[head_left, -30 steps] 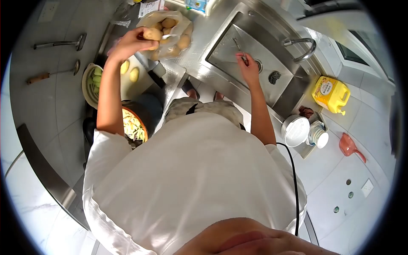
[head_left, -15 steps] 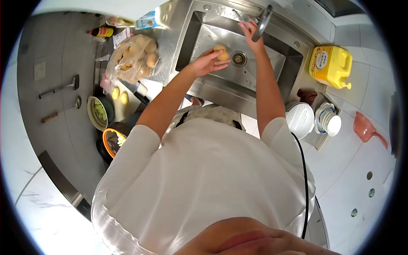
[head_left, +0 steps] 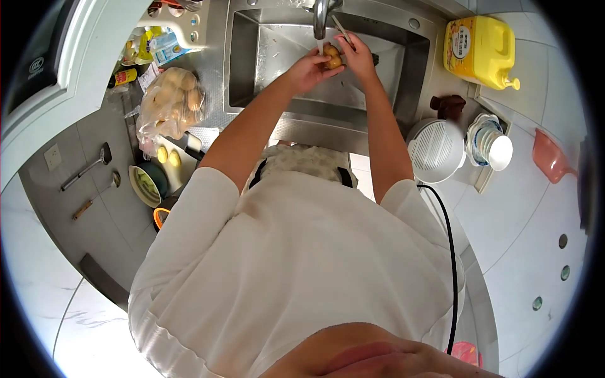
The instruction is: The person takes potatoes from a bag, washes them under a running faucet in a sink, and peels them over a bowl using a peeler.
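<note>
A wet brown potato [head_left: 332, 58] is under a thin stream of water from the faucet [head_left: 321, 19], above the steel sink [head_left: 293, 101]. My left hand [head_left: 309, 72] is closed around its left and lower side. My right hand [head_left: 359, 58] presses on it from the right with curled fingers. A thin pale stick-like piece [head_left: 341, 29] slants from beside the faucet toward my right fingertips; I cannot tell whether it is the faucet lever or a held tool. The drain is mostly hidden behind my right hand.
A clear bag of potatoes [head_left: 169, 101] lies left of the sink, near two peeled yellow pieces [head_left: 169, 155] and a green-rimmed bowl [head_left: 146, 184]. On the right are a yellow jug [head_left: 480, 50], a white colander [head_left: 435, 150] and stacked bowls [head_left: 491, 148].
The faucet has swung left over the potato, and water now runs. My right hand has come down from the faucet to the potato. The whole view has shifted.
</note>
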`<state>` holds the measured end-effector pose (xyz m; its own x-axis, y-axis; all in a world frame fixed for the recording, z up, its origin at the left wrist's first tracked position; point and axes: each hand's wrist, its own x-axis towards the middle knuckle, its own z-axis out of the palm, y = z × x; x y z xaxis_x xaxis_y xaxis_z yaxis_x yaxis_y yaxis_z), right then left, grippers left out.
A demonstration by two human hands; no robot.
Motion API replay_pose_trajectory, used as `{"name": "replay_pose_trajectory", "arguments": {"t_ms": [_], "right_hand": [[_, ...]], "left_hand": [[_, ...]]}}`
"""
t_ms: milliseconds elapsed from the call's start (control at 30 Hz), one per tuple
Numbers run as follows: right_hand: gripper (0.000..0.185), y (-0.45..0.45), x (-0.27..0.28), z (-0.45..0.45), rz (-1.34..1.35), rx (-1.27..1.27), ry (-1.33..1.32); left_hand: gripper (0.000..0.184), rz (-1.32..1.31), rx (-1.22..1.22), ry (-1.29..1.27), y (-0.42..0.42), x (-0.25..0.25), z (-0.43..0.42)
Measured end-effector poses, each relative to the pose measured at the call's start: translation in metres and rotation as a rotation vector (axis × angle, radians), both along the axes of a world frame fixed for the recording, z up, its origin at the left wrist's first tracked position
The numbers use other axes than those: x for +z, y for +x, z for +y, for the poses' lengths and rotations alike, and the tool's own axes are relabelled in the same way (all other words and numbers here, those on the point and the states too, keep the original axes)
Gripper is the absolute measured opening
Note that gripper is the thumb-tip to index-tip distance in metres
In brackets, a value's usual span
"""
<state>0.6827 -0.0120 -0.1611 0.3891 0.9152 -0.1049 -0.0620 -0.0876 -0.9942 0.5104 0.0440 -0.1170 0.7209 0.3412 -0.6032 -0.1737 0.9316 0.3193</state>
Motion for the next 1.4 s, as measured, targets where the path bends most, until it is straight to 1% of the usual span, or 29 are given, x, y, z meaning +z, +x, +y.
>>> {"name": "replay_pose_trajectory", "arguments": {"t_ms": [33,100,167,200,267,333,400,433,533,600,700,833,900,933,1000,1033,1100,1133,1167,1200,1233,1300,1333,1400], "right_hand": [[0.024,0.002,-0.01,-0.013,0.003,-0.016,-0.053],[0.025,0.0,-0.017,-0.035,0.02,-0.053,-0.019],[0.026,-0.003,-0.018,-0.052,0.126,-0.151,-0.043],[0.026,-0.005,-0.016,-0.06,0.128,-0.155,-0.047],[0.026,-0.008,-0.014,-0.073,0.2,-0.182,-0.162],[0.026,-0.01,-0.016,-0.078,0.205,-0.176,-0.173],[0.026,-0.012,-0.026,-0.083,0.21,-0.168,-0.181],[0.025,-0.013,-0.031,-0.085,0.196,-0.154,-0.203],[0.025,-0.015,-0.032,-0.085,0.196,-0.142,-0.208],[0.025,-0.017,-0.031,-0.085,0.211,-0.144,-0.194],[0.024,-0.019,-0.028,-0.083,0.209,-0.124,-0.187],[0.023,-0.025,-0.029,-0.081,0.233,-0.149,-0.17],[0.023,-0.027,-0.029,-0.081,0.244,-0.142,-0.16],[0.023,-0.028,-0.029,-0.081,0.25,-0.136,-0.166],[0.023,-0.029,-0.029,-0.082,0.255,-0.13,-0.174],[0.023,-0.03,-0.03,-0.081,0.252,-0.138,-0.178],[0.023,-0.031,-0.031,-0.08,0.251,-0.145,-0.183],[0.023,-0.031,-0.032,-0.08,0.27,-0.145,-0.172],[0.023,-0.032,-0.032,-0.08,0.289,-0.145,-0.161],[0.023,-0.032,-0.032,-0.08,0.29,-0.145,-0.161],[0.023,-0.032,-0.032,-0.08,0.296,-0.148,-0.161],[0.023,-0.032,-0.03,-0.08,0.303,-0.152,-0.162],[0.022,-0.033,-0.029,-0.079,0.314,-0.16,-0.166],[0.022,-0.034,-0.028,-0.078,0.325,-0.167,-0.171]], "left_hand": [[0.041,-0.019,-0.005,0.007,0.001,0.0,0.002],[0.042,-0.037,-0.014,0.009,0.0,-0.004,0.008],[0.045,-0.144,-0.007,-0.043,-0.003,-0.007,0.013],[0.05,-0.123,0.013,-0.042,-0.002,-0.007,0.014],[0.05,-0.1,0.009,-0.069,-0.001,-0.007,0.018],[0.05,-0.079,0.007,-0.094,0.002,-0.006,0.017],[0.05,0.023,-0.029,0.054,0.004,-0.013,0.018],[0.05,0.024,-0.03,0.052,0.004,-0.016,0.019],[0.045,0.093,-0.034,0.062,0.007,-0.021,0.023],[0.034,0.133,-0.142,0.094,0.01,-0.027,0.025],[0.029,0.071,-0.132,0.068,0.014,-0.028,0.025],[0.028,0.127,-0.132,0.068,0.023,-0.034,0.028],[0.03,0.382,-0.032,0.117,0.029,-0.035,0.028],[0.03,0.382,-0.034,0.115,0.03,-0.035,0.028],[0.036,0.389,0.102,-0.024,0.032,-0.033,0.029],[0.036,0.388,0.1,-0.024,0.031,-0.031,0.03],[0.027,0.247,0.053,0.053,0.026,-0.032,0.031],[0.027,0.249,0.053,0.052,0.027,-0.033,0.029],[0.031,0.236,0.051,0.141,0.03,-0.028,0.024],[0.04,0.221,0.049,0.23,0.033,-0.023,0.021],[0.04,0.222,0.048,0.23,0.033,-0.017,0.02],[0.059,0.254,0.046,0.233,0.032,-0.015,0.021],[0.059,0.254,0.046,0.233,0.033,-0.014,0.02],[0.045,0.285,0.039,0.239,0.034,-0.023,0.021]]}}
